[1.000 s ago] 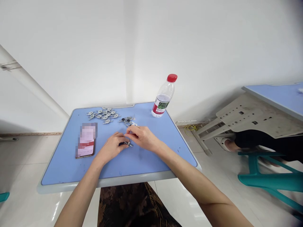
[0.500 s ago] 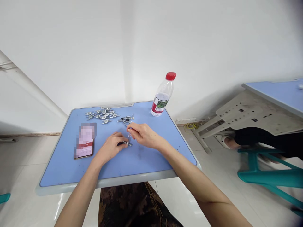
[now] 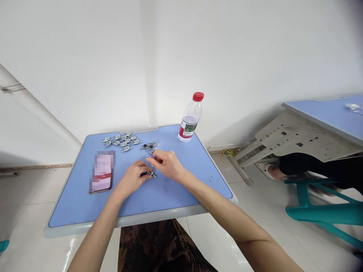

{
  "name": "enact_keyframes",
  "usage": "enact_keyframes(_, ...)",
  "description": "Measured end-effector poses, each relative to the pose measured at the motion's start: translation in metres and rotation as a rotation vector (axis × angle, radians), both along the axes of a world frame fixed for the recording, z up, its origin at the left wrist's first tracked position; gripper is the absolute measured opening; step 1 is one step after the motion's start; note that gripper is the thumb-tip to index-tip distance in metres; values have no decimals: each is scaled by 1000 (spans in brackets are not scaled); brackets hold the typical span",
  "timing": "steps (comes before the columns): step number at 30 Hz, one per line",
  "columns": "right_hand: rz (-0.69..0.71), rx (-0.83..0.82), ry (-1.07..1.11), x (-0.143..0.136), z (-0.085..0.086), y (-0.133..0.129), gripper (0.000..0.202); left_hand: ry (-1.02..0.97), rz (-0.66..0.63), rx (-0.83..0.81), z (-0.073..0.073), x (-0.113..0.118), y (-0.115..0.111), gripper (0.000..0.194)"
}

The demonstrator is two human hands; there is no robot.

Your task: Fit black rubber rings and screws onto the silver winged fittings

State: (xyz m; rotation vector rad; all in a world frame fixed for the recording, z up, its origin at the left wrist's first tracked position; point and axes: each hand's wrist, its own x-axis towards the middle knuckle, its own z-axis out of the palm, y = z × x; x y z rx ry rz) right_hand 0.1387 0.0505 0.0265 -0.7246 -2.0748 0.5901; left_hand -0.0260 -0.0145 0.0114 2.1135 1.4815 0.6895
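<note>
My left hand [image 3: 134,176] rests on the blue table [image 3: 133,202], its fingers closed on a small metal part [image 3: 153,175] with a short rod sticking out to the right. Just above that part is my right hand [image 3: 166,163], thumb and fingers pinched; a thin shiny piece [image 3: 152,168] reaches from its fingertips down to the metal part. Beyond my hands lie several small loose metal pieces with black round ones [image 3: 151,146]. A pile of similar metal parts [image 3: 123,141] is to the left of them.
A phone [image 3: 102,177] lies at the table's left. A water bottle [image 3: 188,124] with a red cap stands at the back right. To the right are another blue table [image 3: 326,109], a green stool [image 3: 320,209] and a person's foot [image 3: 273,172].
My right hand has moved slightly left and down, closer to the metal part in my left hand. The camera view has shifted a little.
</note>
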Motion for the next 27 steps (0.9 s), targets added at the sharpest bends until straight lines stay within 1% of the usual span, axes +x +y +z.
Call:
enact_keyframes(2,-14,-13,-4,0,1,0,30,5,7,-18,1,0,0,15)
enact_keyframes(6,32,1,-5,4,2,3,23,0,4,-29,5,1,0,15)
enact_keyframes(8,18,9,20,6,2,5,23,0,7,-25,7,1,-1,15)
enact_keyframes(11,-10,10,34,9,4,6,24,12,40,-27,10,2,-2,20)
enact_keyframes(14,19,21,12,10,6,4,23,33,77,-27,11,3,-2,25)
enact_keyframes(19,77,43,-20,9,8,-1,20,45,63,-17,11,2,-1,18)
enact_keyframes(27,110,35,-81,9,6,-2,18,29,46,-14,9,1,-1,14)
